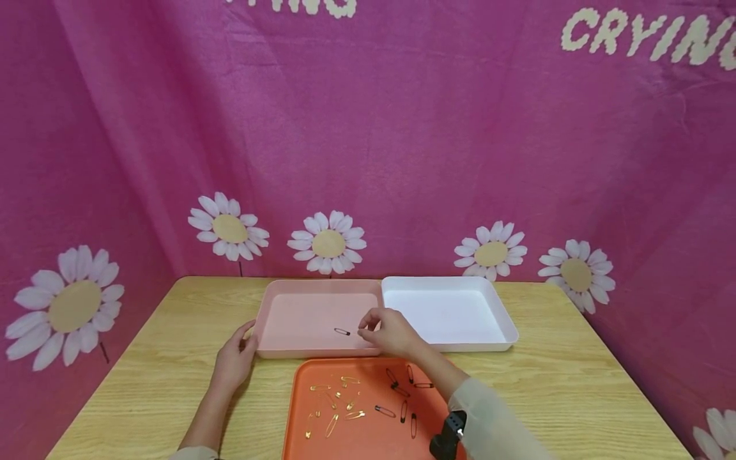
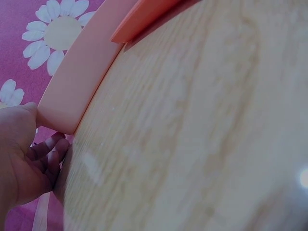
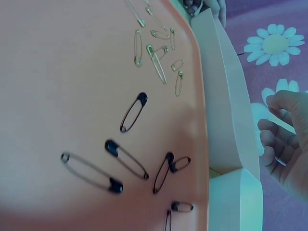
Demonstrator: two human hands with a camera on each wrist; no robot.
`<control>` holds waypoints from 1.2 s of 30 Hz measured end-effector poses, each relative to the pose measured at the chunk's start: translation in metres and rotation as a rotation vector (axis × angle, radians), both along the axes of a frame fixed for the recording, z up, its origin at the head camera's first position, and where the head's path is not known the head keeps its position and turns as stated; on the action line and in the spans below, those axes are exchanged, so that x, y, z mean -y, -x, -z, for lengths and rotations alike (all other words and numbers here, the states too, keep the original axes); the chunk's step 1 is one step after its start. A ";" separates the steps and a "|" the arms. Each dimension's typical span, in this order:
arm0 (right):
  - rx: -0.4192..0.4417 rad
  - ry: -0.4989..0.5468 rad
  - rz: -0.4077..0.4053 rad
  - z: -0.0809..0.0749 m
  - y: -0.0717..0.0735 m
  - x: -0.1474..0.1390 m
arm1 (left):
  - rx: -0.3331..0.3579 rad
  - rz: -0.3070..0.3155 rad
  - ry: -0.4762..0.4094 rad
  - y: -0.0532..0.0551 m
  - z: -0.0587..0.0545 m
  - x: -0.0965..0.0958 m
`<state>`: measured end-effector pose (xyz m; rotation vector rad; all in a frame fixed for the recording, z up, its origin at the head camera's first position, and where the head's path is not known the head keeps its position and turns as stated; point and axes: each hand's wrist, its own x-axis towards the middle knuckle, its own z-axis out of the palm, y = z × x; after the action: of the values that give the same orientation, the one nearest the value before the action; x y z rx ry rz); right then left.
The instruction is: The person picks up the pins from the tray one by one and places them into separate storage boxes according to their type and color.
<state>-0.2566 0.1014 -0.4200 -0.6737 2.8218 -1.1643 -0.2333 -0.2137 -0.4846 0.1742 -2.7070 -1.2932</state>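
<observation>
A black safety pin [image 1: 342, 331] lies in the pink tray [image 1: 299, 313]. Just right of it, my right hand [image 1: 391, 332] hovers over the tray's right end with fingers bent loosely. In the right wrist view that hand [image 3: 288, 139] shows relaxed fingers and no pin between them. My left hand [image 1: 234, 361] rests against the pink tray's left side near its front corner. The left wrist view shows this hand [image 2: 21, 154] touching the tray's end, its lower fingers loosely bent beside the bottom corner.
An orange tray [image 1: 345, 441] in front carries gold safety pins [image 1: 331, 425] on its left and black safety pins [image 1: 385, 411] on its right. A white tray [image 1: 448, 313] adjoins the pink one. A pink daisy-print cloth [image 1: 402, 160] hangs behind the wooden table [image 1: 563, 383].
</observation>
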 end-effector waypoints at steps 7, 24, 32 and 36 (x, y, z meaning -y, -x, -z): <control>0.013 -0.001 -0.006 -0.002 -0.011 -0.019 | 0.005 -0.003 0.002 0.001 0.001 0.000; 0.025 -0.031 0.045 0.014 -0.033 -0.081 | 0.006 0.001 0.020 0.000 -0.003 -0.002; 0.030 -0.039 0.032 0.025 -0.042 -0.112 | 0.012 -0.008 0.021 0.001 0.000 -0.001; 0.059 -0.044 0.011 0.029 -0.046 -0.123 | 0.014 -0.016 0.023 0.002 0.002 0.000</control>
<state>-0.2107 0.2240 -0.4486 -0.6121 2.7973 -1.1004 -0.2352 -0.2135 -0.4870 0.2029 -2.7257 -1.2601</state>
